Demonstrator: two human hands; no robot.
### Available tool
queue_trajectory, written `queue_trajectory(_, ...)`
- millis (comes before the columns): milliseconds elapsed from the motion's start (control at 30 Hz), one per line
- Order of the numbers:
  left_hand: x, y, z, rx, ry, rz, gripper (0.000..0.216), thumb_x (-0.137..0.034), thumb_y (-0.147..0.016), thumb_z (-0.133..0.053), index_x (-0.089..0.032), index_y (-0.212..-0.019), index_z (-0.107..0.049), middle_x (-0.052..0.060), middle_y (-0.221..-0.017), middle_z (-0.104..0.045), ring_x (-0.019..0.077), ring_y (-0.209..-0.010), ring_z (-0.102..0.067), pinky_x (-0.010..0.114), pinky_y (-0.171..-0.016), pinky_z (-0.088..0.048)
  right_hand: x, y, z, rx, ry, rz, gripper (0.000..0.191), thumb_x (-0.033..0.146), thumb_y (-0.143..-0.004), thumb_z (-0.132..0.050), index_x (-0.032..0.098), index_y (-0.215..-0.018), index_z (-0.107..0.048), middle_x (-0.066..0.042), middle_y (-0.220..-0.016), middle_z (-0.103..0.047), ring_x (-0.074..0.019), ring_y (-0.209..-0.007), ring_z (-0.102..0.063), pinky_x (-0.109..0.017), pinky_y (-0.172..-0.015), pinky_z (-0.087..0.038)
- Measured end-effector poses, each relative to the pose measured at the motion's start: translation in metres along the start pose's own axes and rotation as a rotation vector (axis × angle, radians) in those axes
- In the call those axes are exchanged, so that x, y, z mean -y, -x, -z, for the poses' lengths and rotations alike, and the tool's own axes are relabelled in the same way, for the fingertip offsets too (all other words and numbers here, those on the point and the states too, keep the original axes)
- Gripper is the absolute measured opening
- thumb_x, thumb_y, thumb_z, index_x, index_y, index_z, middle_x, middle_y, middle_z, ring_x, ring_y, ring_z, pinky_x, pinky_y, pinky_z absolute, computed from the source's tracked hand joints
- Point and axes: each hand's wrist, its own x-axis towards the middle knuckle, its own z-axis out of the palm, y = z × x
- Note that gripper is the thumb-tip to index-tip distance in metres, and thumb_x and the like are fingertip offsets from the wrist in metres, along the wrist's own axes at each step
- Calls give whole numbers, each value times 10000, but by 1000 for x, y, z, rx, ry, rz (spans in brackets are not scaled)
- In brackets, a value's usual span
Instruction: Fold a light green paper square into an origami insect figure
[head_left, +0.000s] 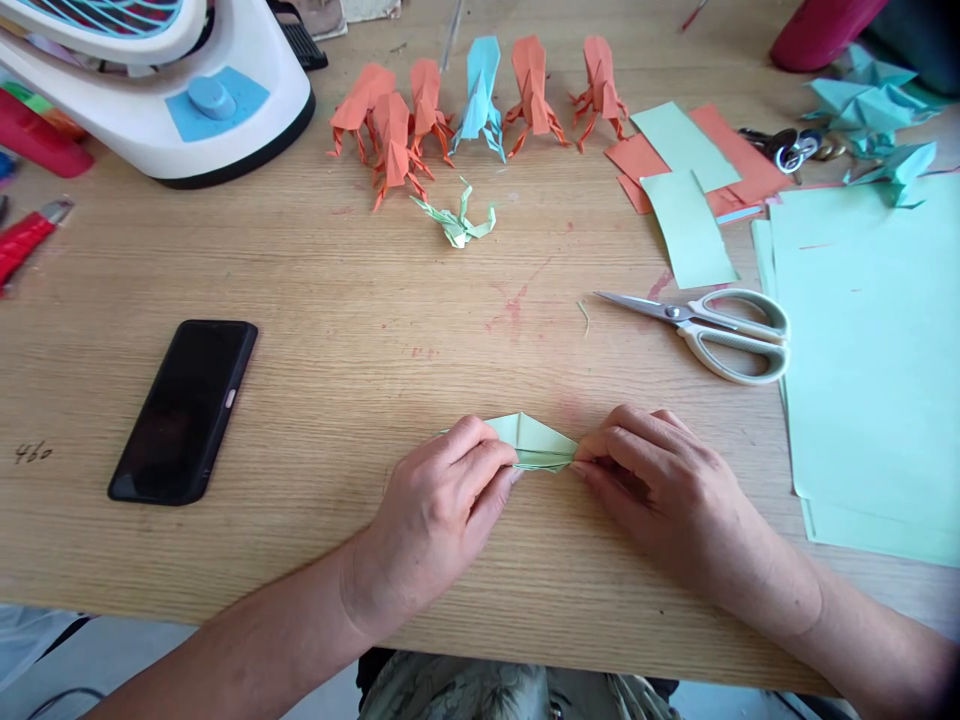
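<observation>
A folded light green paper piece (536,442) lies flat on the wooden table (337,330) near its front edge. My left hand (442,505) pinches its left end with closed fingers. My right hand (660,480) pinches its right tip, fingers pressed together. Only the middle of the paper shows between the two hands.
White-handled scissors (712,325) lie to the right, beside a stack of green sheets (870,350). A black phone (186,408) lies at the left. At the back stand several orange origami figures (420,110), a blue one (480,95) and a small green one (457,222). A white appliance (165,90) sits at the far left.
</observation>
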Motion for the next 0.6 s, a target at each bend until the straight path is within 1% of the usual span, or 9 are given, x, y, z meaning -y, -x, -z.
queue_trajectory(100, -1, -2, 1, 11, 15, 31, 168, -116, -982, -506, -153, -909, -653, 23, -875, -585, 115, -736, -572, 250, -681, -456, 0, 0, 0, -6, -1, -5, 126, 96, -922, -604, 176, -827, -619, 11, -764, -577, -126, -695, -510, -302, -709, -368)
queue_trajectory(267, -4, -8, 1, 39, -19, 88, 182, -100, -959, -495, -165, -845, -620, 4, -842, -562, 100, -677, -525, 231, -614, -409, 0, 1, 1, 7, -20, -12, 110, 124, -930, -611, 180, -835, -621, 17, -756, -561, -123, -688, -498, -298, -706, -358)
queue_trajectory(433, -9, -11, 2, 70, -123, 118, 181, -81, -921, -483, -174, -784, -555, -14, -805, -525, 101, -645, -498, 241, -594, -380, 3, -2, 0, 8, -18, -56, 135, 109, -915, -588, 179, -799, -595, 16, -748, -526, -126, -679, -473, -300, -700, -341)
queue_trajectory(600, -11, -11, 0, 104, -270, 118, 147, -112, -922, -479, -183, -807, -537, -13, -815, -524, 116, -632, -498, 267, -582, -370, 5, -5, -1, 29, 5, -86, 146, 126, -906, -577, 176, -769, -577, 9, -751, -518, -133, -665, -457, -312, -691, -320)
